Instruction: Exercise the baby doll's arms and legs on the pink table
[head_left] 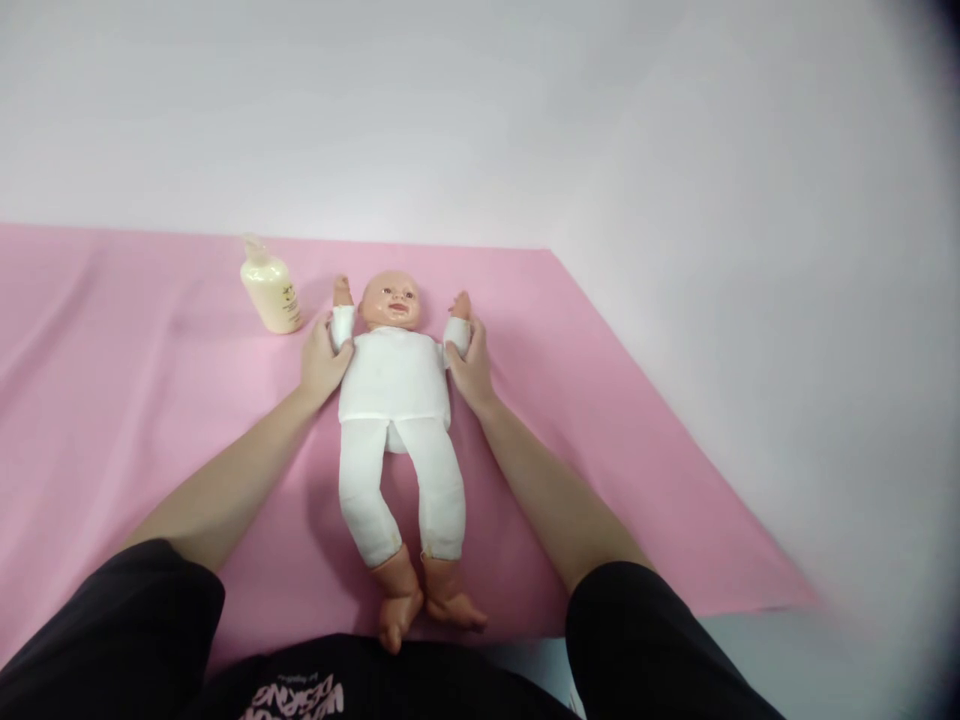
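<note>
Left of the doll (396, 375), a pump bottle (274, 292) stands untouched. Nearer the doll, your left hand (324, 362) wraps around one doll arm (343, 325). The doll lies on its back on the pink sheet (570, 400). At its right, your right hand (472, 370) wraps around the other arm (457, 333). Getting hold of both arms looks done; its legs (364, 485) are free. How much is left doesn't show.

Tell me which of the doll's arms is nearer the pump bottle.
The arm held by the left hand: it lies between the doll's head and the pump bottle. The other arm, in the right hand, is beyond the head.
</note>
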